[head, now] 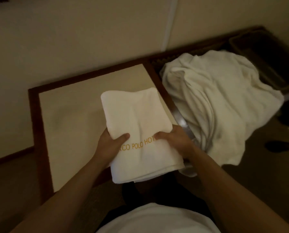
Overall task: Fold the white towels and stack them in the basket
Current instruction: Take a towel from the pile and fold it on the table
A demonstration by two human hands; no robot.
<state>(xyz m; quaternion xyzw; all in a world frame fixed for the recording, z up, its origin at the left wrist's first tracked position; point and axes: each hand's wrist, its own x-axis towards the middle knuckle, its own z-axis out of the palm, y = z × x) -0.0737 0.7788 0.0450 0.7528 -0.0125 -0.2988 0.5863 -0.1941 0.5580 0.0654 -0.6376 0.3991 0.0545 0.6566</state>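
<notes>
A folded white towel (140, 130) with gold lettering lies partly over the front right of a pale table top (73, 118), its near end hanging past the table's edge. My left hand (111, 145) grips its left side, thumb on top. On the opposite side, my right hand (175, 140) grips the towel with the thumb over the lettering. A heap of unfolded white towels (221, 105) lies to the right. A dark woven basket (264, 52) stands at the far right, behind the heap.
The table has a dark wooden frame (38, 132) and stands against a pale wall (73, 39). A dark slatted surface (179, 52) runs along the wall under the heap. Patterned carpet (266, 165) lies on the right.
</notes>
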